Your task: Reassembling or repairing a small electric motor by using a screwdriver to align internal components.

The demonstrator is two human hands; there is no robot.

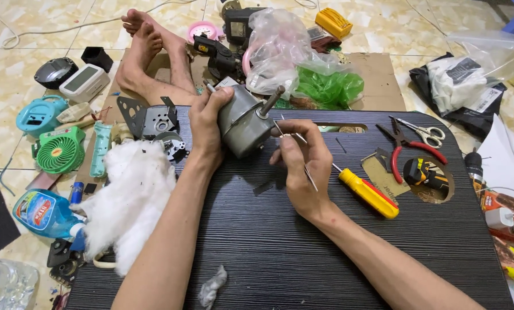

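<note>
Dark board [303,252]: near half bare, far edge crowded by bags. Left hand [206,123] wrapped around grey motor [244,123], tilted, shaft up-right, over board's far left. Right hand [304,163] pinches thin metal tool [294,150], possibly tweezers, tip at motor. Yellow screwdriver [369,193] just beside right hand.

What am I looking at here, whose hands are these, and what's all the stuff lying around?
This is one picture from a camera worn on a person's head, looking down at their own bare hands as they sit on the floor. The left hand grips a grey electric motor with a shaft sticking out. The right hand holds a thin metal tool against it. They work over a dark board. On it lie a yellow screwdriver, red pliers and scissors. Beside it are white stuffing and a small green fan.
</note>
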